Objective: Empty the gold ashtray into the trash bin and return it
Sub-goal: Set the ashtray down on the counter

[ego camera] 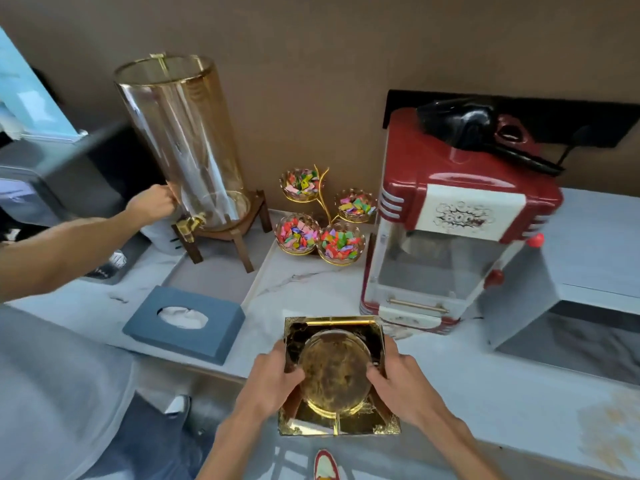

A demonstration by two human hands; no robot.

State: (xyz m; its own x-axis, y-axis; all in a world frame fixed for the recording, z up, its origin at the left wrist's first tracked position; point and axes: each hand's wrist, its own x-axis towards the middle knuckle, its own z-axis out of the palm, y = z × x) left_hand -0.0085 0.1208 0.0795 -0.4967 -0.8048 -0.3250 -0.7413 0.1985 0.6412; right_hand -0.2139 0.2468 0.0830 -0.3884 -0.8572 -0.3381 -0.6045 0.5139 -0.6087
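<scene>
The gold ashtray [334, 375] is a square, mirror-like tray with a round bowl in its middle. It is at the front edge of the white marble counter [485, 393], partly over the edge. My left hand [273, 374] grips its left side with the thumb in the bowl. My right hand [398, 375] grips its right side the same way. The bowl looks bare inside. No trash bin is in view.
A grey tissue box [185, 323] lies left of the ashtray. Behind stand a red popcorn machine [450, 220], a gold stand of candy bowls [322, 216] and a tall glass drink dispenser [183, 147]. Another person's hand [152, 204] touches the dispenser from the left.
</scene>
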